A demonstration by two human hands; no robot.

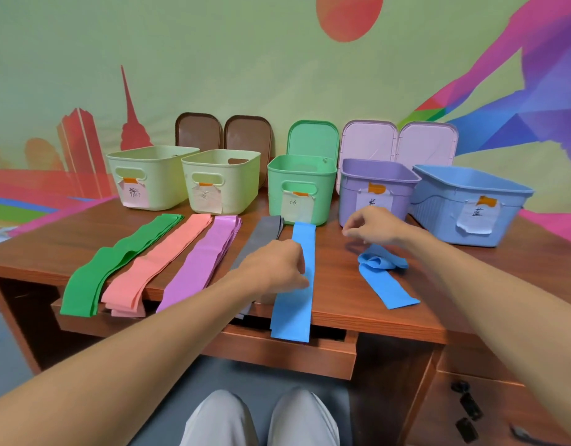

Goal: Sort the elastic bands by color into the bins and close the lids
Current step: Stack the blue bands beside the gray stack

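Note:
Stacks of flat elastic bands lie side by side on the wooden desk [342, 284]: green [117, 268], salmon pink [155, 268], purple [203, 262], grey [261, 236] and blue [295, 300], their near ends hanging over the front edge. My left hand [274, 265] pinches the left edge of the blue band with curled fingers. A second blue band [383, 272] lies to the right, bunched up at its far end. Just above it hovers my right hand [374, 226], fingers loosely curled and holding nothing.
Along the wall stand open labelled bins: two pale yellow-green [149, 162] [219, 165], a green [301, 169], a purple [374, 175] and a blue [470, 188]. Brown lids [223, 133], a green lid [313, 136] and pink lids [399, 146] lean behind them. An open drawer sits under the desk.

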